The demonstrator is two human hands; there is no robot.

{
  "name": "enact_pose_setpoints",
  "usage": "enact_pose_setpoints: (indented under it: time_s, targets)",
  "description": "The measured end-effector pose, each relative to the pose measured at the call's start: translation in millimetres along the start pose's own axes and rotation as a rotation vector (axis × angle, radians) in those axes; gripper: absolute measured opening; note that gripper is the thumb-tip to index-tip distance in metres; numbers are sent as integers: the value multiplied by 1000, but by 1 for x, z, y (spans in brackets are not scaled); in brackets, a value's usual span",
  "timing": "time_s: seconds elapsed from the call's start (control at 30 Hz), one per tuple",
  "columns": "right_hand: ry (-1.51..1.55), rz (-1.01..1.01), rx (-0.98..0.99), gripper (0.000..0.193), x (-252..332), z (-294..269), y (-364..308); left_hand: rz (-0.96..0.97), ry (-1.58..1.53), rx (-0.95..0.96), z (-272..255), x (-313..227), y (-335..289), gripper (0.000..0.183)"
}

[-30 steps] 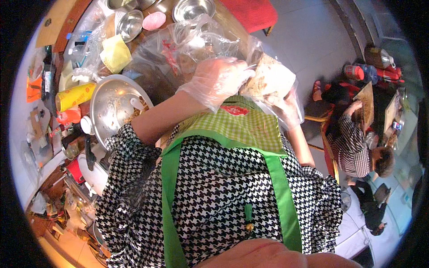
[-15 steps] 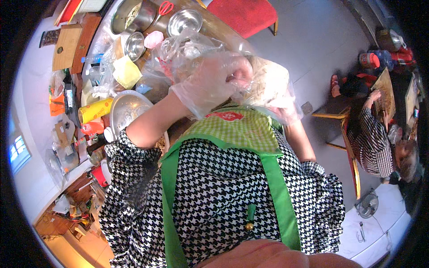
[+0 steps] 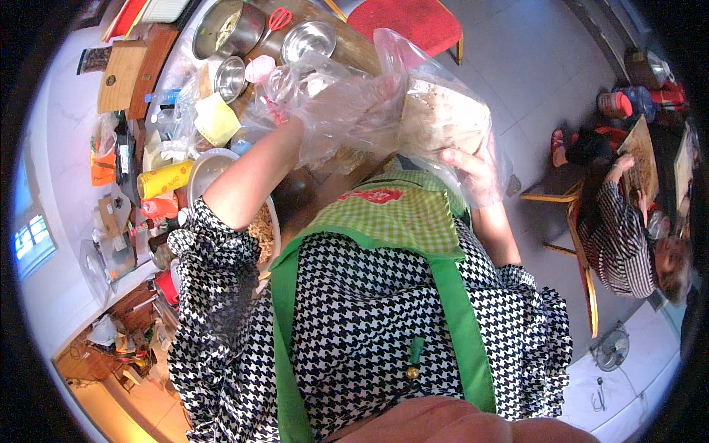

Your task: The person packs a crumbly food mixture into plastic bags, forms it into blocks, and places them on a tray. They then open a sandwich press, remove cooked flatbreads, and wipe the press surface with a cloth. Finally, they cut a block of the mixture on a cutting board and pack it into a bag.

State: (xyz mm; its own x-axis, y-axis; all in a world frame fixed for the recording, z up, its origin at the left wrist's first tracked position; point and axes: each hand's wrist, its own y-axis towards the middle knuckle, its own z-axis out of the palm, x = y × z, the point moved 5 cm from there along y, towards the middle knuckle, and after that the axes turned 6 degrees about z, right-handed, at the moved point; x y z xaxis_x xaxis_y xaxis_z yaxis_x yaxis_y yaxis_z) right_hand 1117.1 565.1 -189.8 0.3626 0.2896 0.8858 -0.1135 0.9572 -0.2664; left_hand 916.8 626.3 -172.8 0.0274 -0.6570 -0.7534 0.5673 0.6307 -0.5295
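A pale, brown-speckled block (image 3: pixel 443 118) sits inside a clear plastic bag (image 3: pixel 395 52), held above the front of my apron (image 3: pixel 399 210). My right hand (image 3: pixel 476 173), in a thin see-through glove, grips the bagged block from its lower right, thumb lying across its near face. My left hand (image 3: pixel 351 107), also under clear plastic film, is at the bag's left side. Its fingers are blurred and covered by film, so their grip does not show. More crumpled clear plastic (image 3: pixel 310 74) lies just beyond the left hand.
Steel bowls (image 3: pixel 309 43), a deep pot (image 3: pixel 227 29) and red scissors (image 3: pixel 278 18) stand on the table beyond. Left of my forearm is a basin (image 3: pixel 210 166) with brown crumbly food. A red chair (image 3: pixel 406 26) stands ahead; a person in stripes (image 3: pixel 620 236) works at right.
My left hand has drawn away to the left from the block, and the bag's upper film now stands up. My right thumb and more of the block have come into sight.
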Motion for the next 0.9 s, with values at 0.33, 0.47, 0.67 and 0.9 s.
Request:
enact_pose_setpoints:
  time_s: [0.33, 0.47, 0.67, 0.9]
  targets:
    - [322, 181, -126, 61, 6, 20, -42, 520, 175, -510, -22, -22, -27, 38]
    - [394, 287, -91, 57, -7, 19, -31, 571, 166, -531, -47, -31, -9, 42]
    - [294, 76, -123, 64, -6, 8, -15, 438, 95, -402, -31, -27, -6, 38]
    - [205, -122, -231, 75, 0, 19, -10, 367, -139, -298, 16, 34, 11, 21]
